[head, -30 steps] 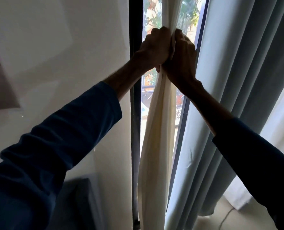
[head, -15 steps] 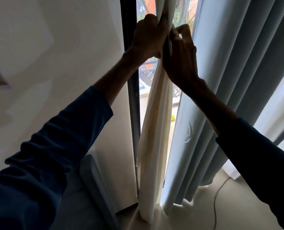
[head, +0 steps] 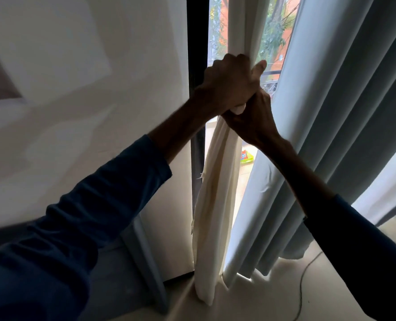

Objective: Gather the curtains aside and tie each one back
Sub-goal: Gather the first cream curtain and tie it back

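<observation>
- Compared with half a second earlier, the right hand is now found beneath the left hand instead of beside it, and both are seen lower on the cloth.
- A plain white wall is seen at the left, bordered by a black upright window frame.
- A heavy grey-blue pleated curtain is hung at the right, ungathered and untied, reaching the floor.
- Between that frame and the grey-blue curtain, a thin cream fabric curtain is bunched into a narrow rope. Its long axis lies near vertical, passing up through both fists and down to the floor.
- The left hand's fingers are curled tightly round the bundle, with the thumb raised along the fold. The right hand is wrapped round it directly below, touching the left, though its fingertips are hidden behind the cloth.
- No tie-back is visible, so tying is judged not yet begun. The lower, right hand is placed nearer the free hanging length.
- A thin cable is laid on the floor near the grey-blue curtain's hem.
</observation>
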The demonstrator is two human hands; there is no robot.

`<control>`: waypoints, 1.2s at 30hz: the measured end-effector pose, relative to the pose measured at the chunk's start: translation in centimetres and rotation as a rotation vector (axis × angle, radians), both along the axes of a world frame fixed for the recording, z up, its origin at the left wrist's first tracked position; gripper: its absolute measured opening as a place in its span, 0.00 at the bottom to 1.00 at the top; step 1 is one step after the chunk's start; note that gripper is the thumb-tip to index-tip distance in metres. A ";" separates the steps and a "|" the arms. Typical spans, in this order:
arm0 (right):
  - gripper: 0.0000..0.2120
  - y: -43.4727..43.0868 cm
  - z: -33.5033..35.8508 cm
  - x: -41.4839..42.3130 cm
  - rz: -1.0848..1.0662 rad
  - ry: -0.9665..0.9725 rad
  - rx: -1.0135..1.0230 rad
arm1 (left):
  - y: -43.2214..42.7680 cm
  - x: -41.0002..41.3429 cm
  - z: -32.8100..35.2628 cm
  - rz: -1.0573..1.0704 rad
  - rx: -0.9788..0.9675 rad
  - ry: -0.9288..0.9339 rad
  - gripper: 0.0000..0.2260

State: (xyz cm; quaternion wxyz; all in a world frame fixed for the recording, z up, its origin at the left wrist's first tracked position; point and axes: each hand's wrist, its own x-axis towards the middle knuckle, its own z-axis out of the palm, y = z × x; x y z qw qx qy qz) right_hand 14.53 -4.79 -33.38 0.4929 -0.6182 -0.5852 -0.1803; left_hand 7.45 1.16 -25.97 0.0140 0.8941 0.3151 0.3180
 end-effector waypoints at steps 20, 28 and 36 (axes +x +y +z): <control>0.12 1.7 -14.9 0.0 -0.063 0.408 -0.299 | -1.2 -1.0 -12.8 -0.030 -0.110 0.179 0.24; 0.09 0.7 -18.3 2.1 -0.061 0.520 -0.398 | 0.4 -2.9 -16.5 -0.166 -0.318 0.248 0.28; 0.17 0.2 -19.0 3.1 -0.061 0.774 -0.348 | -0.6 -6.6 -25.4 -0.099 -0.631 -0.204 0.09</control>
